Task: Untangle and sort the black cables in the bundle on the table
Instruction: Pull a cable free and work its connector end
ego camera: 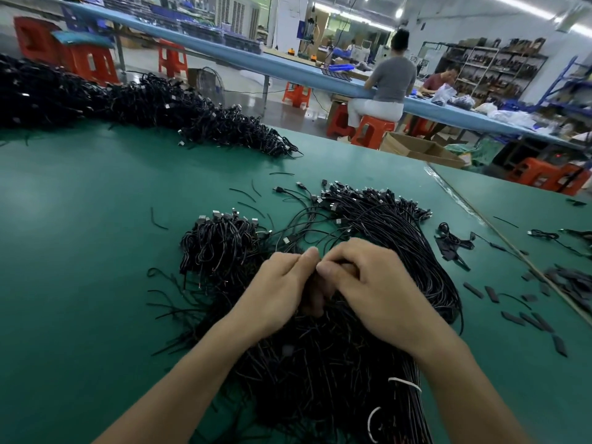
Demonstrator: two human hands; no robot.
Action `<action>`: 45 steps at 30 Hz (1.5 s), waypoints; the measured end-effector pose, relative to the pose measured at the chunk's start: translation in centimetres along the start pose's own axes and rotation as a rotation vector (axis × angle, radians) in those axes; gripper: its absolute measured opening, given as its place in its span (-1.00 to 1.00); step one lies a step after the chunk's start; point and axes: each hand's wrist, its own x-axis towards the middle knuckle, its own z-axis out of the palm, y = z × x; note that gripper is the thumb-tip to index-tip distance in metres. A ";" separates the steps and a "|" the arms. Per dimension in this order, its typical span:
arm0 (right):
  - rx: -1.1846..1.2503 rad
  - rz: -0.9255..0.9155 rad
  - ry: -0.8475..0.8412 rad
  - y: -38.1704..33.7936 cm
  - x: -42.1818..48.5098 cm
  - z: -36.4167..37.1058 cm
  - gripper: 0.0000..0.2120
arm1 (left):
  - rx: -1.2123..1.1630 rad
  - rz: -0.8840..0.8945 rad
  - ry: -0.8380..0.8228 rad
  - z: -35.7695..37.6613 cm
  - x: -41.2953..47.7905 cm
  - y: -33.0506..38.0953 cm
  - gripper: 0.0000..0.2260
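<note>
On the green table (80, 251), close to the near edge, lies a large bundle of thin black cables (320, 363). Its plug ends fan out toward the far right, and its loose tails spread toward the person. Two white ties (405, 383) circle part of it near the right forearm. Both hands meet over the middle of this bundle with their thumbs touching. The left hand (282, 290) has its fingers curled down into the strands and pinches some of them. The right hand (368, 286) is curled the same way, gripping strands beneath its knuckles. Which strands each hand holds is hidden. Just left of the hands sits a smaller clump of looped black cables (221, 241), touching the bundle. Short flat black sleeve pieces (473, 290) lie scattered to the right. A long heap of black cables (153, 104) stretches along the far edge. Beyond it, a person in a grey top (392, 78) sits on an orange plastic stool (373, 129).
</note>
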 end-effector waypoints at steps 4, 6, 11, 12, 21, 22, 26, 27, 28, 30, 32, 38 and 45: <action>0.215 0.020 0.026 0.6 0.5 -0.5 -0.89 | -0.193 -0.235 -0.179 -0.5 0.0 0.4 -0.44; 0.301 0.030 0.059 0.7 0.9 0.0 -0.89 | -0.405 -0.297 -0.239 -1.0 0.0 0.7 -0.49; 0.337 0.096 0.053 1.5 0.7 1.7 -0.70 | -0.826 -0.265 -0.201 -1.4 0.1 1.4 -0.62; 0.302 0.137 0.013 2.0 0.5 2.0 -0.68 | -0.885 -0.258 -0.152 -1.4 0.1 1.4 -0.63; 0.013 0.212 -0.273 2.0 -1.3 2.3 -0.72 | -1.030 0.063 0.243 -3.6 1.6 0.3 -0.62; 0.002 0.163 -0.284 1.4 -1.0 2.3 -0.73 | -0.849 0.112 0.274 -3.0 1.5 -0.2 -0.63; -0.002 0.069 -0.366 -0.4 -0.8 2.1 -0.70 | -0.323 0.243 0.348 -1.4 1.3 -0.8 -0.75; -0.042 0.069 -0.407 -0.7 -0.9 2.1 -0.69 | -0.423 0.197 0.361 -1.3 1.2 -0.5 -0.76; -0.083 0.080 -0.450 -1.0 -1.0 2.2 -0.71 | -0.559 0.135 0.362 -1.5 1.2 -0.1 -0.78; -0.132 0.117 -0.512 -1.4 -1.3 2.4 -0.76 | -0.779 0.047 0.393 -2.1 1.2 0.6 -0.77; -0.157 0.140 -0.533 -1.4 -1.6 2.4 -0.73 | -0.907 0.016 0.416 -2.8 1.2 1.0 -0.75; -0.082 0.105 -0.501 -1.7 -2.2 1.0 -0.71 | -0.744 0.071 0.466 -2.5 1.2 0.3 -0.79; -0.007 -0.020 -0.271 -1.8 -1.8 -1.1 -0.78 | 0.178 0.167 0.139 -2.1 0.5 -0.5 -0.78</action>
